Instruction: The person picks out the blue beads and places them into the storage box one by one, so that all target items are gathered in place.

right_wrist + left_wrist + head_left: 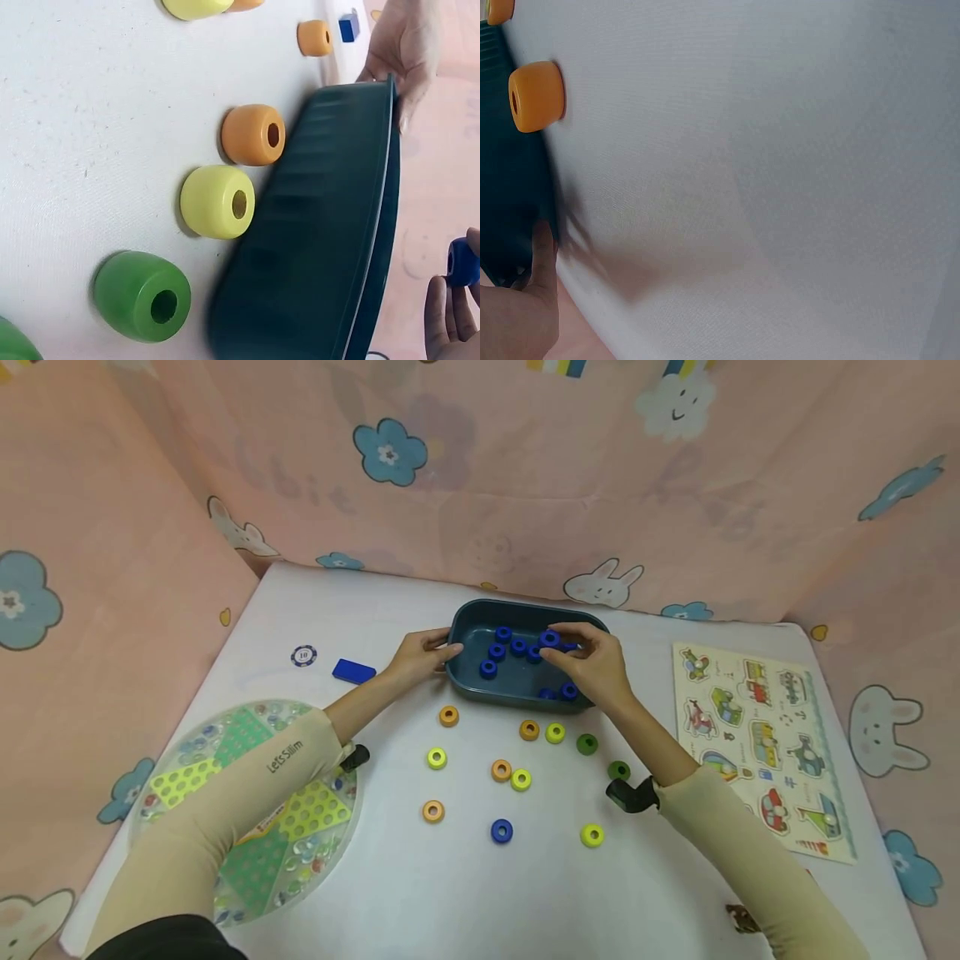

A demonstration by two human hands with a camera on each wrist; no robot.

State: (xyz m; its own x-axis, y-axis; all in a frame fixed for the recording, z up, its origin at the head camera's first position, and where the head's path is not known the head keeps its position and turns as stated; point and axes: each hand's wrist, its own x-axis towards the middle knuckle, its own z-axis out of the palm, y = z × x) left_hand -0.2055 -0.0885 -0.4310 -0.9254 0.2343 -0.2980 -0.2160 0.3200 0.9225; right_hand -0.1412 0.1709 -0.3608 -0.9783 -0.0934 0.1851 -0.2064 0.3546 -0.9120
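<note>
A dark teal plastic tray (pixel 474 625) sits towards the back of the table, several blue beads (pixel 488 669) lying inside it. My left hand (pixel 418 662) grips its left end, thumb at the rim and fingers outside. Above the tray's right half, my right hand (pixel 600 667) pinches one blue bead (pixel 466 264) between thumb and fingers; the right wrist view shows it higher than the rim. In the left wrist view, part of the left hand (pixel 525 315) shows against the tray's side (pixel 514 180).
In front of the tray lie loose orange (pixel 432 804), yellow (pixel 592 827) and green beads (pixel 587 737), plus a blue bead (pixel 502 840). A round patterned board (pixel 255 868) is under the left forearm. A blue block (pixel 353 671), a chip (pixel 303 648) and a picture board (pixel 813 710) flank these.
</note>
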